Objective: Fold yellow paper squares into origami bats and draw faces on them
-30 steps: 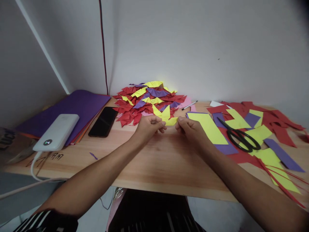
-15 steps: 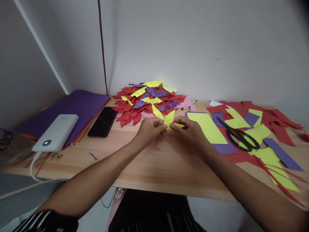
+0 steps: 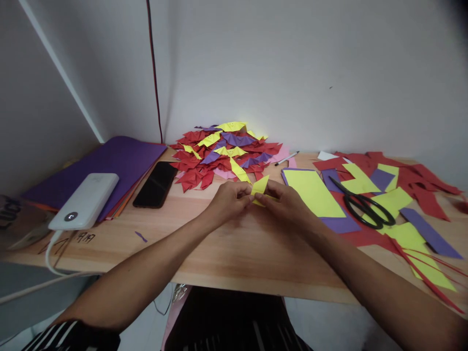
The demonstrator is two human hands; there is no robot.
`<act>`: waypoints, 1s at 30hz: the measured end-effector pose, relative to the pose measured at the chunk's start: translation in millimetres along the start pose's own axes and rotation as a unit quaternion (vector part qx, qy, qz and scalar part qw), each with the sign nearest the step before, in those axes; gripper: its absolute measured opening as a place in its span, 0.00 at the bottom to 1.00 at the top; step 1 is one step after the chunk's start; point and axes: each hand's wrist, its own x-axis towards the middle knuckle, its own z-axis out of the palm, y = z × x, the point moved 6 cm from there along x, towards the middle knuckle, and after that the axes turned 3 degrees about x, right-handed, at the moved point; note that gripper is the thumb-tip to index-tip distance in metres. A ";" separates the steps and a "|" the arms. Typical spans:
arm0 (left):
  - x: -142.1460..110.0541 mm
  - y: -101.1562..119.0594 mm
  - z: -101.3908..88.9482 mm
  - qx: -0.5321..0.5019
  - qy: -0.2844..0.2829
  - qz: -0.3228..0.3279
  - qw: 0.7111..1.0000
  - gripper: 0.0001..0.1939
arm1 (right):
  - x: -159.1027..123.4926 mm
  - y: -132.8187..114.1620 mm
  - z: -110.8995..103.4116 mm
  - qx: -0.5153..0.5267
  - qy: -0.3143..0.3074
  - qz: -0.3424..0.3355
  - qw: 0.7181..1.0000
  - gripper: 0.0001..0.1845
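Note:
Between my two hands, just above the table's middle, is a small folded piece of yellow paper (image 3: 260,186). My left hand (image 3: 233,199) pinches its left edge between thumb and fingers. On the other side, my right hand (image 3: 283,200) grips it, thumb pressed against the front. One pointed flap of the paper stands up between the fingers; its lower part is mostly hidden by them. Right behind my hands rises a pile of folded paper bats (image 3: 234,140) in red, yellow and purple, some with small drawn faces.
A black phone (image 3: 155,185), a white power bank (image 3: 85,201) with a cable and purple sheets (image 3: 109,158) lie left. To the right are stacked yellow sheets (image 3: 314,192), black-handled scissors (image 3: 365,207) and red scraps (image 3: 431,183). A pen (image 3: 287,158) lies behind.
The yellow paper has been turned and folded narrower, its upright flap now leaning right. Both hands have come slightly lower, and the right fingers have closed further around the paper.

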 end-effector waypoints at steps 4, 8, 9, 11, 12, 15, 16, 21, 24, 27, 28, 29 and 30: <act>0.7 0.6 1.6 0.008 -0.018 0.002 1.000 0.08 | -0.7 3.0 1.5 -0.021 -0.011 0.011 1.000 0.10; 0.9 -0.5 2.4 -0.014 -0.025 -0.004 1.000 0.08 | 0.2 4.3 -1.2 -0.027 0.003 0.013 1.000 0.11; 0.9 -0.7 2.4 -0.021 -0.025 -0.007 0.999 0.09 | 0.7 5.2 -2.0 -0.024 0.006 0.016 1.000 0.12; 0.6 -0.7 2.4 -0.033 -0.026 -0.013 0.999 0.10 | 1.7 8.0 -2.6 -0.015 0.004 0.028 0.999 0.14; 0.4 -0.5 2.3 -0.033 -0.025 -0.015 0.999 0.10 | 2.0 9.5 -2.5 -0.007 0.003 0.034 0.999 0.15; 0.0 0.2 2.1 -0.017 -0.023 -0.013 1.000 0.10 | 1.9 11.2 -2.0 0.007 0.003 0.043 0.999 0.14; -0.1 0.4 2.2 -0.012 -0.022 -0.010 1.000 0.09 | 1.5 10.5 -2.2 0.002 0.007 0.040 0.999 0.14; 0.3 -0.9 2.0 -0.014 -0.014 0.003 1.000 0.09 | 0.9 8.0 -8.0 -0.066 0.042 0.028 0.997 0.16; 1.5 -3.9 0.4 -0.052 0.008 0.000 0.999 0.05 | 2.2 6.9 -11.4 -0.089 0.049 0.001 0.995 0.12; 3.1 -9.9 2.1 -0.127 0.007 -0.038 0.991 0.02 | 1.8 0.9 -14.7 -0.122 0.068 -0.059 0.988 0.07; 3.5 -12.1 3.0 -0.162 0.005 -0.058 0.985 0.02 | 1.0 -1.6 -16.0 -0.134 0.081 -0.077 0.985 0.05; 3.6 -14.3 3.6 -0.200 0.004 -0.080 0.976 0.04 | -0.1 -4.5 -17.4 -0.147 0.098 -0.096 0.980 0.05; 3.5 -16.1 4.0 -0.241 0.005 -0.104 0.965 0.06 | -1.5 -7.8 -18.6 -0.160 0.114 -0.115 0.974 0.04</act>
